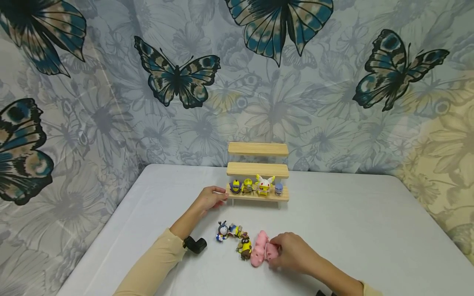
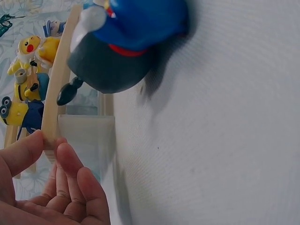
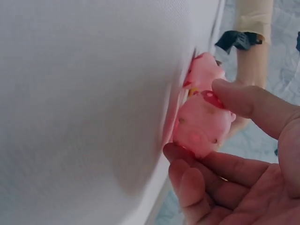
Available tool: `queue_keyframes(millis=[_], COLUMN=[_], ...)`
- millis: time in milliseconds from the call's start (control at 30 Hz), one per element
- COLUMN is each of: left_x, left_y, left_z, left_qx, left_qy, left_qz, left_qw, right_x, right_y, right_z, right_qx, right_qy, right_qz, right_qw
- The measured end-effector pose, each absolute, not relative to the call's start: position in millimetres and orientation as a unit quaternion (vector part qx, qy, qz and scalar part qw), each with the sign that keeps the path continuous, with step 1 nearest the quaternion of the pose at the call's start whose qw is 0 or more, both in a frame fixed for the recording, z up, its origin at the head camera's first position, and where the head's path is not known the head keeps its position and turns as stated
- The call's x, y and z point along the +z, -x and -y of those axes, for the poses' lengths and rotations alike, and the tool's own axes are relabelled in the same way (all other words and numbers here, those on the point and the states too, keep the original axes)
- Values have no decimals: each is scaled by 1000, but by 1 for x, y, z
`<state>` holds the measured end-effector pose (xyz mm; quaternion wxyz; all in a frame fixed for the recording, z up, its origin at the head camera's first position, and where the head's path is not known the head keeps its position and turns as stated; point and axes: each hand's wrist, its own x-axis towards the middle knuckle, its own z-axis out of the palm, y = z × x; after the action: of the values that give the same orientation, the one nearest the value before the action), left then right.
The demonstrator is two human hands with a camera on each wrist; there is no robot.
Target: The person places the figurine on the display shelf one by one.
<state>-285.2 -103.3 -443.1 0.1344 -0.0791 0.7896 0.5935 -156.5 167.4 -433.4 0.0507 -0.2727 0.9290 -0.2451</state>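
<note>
A three-tier wooden stand (image 1: 258,170) sits at the back of the white table (image 1: 352,230); its lowest shelf (image 2: 55,89) carries several small figures, among them a yellow long-eared one (image 1: 264,185). My left hand (image 1: 212,198) pinches the left end of that lowest shelf between thumb and fingers (image 2: 70,161). My right hand (image 1: 292,251) pinches a pink pig figure (image 3: 201,124) lying on the table beside a second pink figure (image 1: 257,254). Loose figures lie between the hands: a blue-and-grey one (image 1: 222,231), a yellow one (image 1: 235,230) and a brown-and-yellow one (image 1: 245,246).
A butterfly-print cloth (image 1: 111,102) hangs behind the table. The stand's two upper shelves (image 1: 258,149) are bare. Bare tabletop stretches to the right of the stand and my right hand. A dark wrist strap (image 1: 195,244) sits on my left forearm.
</note>
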Motion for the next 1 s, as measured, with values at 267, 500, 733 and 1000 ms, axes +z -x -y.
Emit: queue_keyframes(millis=[267, 500, 733, 1000], left_x=[-444, -442, -441, -442], left_y=[285, 286, 285, 284], left_z=[104, 104, 104, 105], left_qx=[595, 595, 592, 594], left_qy=[79, 81, 83, 79], left_qz=[-789, -788, -790, -789], left_qw=[133, 135, 137, 135], right_x=[-434, -435, -432, -434], right_y=[161, 159, 153, 150], right_z=[-168, -167, -162, -160], right_qx=[-249, -206, -184, -143], right_qy=[243, 263, 228, 260], right_qz=[-936, -942, -956, -954], right_qw=[56, 26, 7, -51])
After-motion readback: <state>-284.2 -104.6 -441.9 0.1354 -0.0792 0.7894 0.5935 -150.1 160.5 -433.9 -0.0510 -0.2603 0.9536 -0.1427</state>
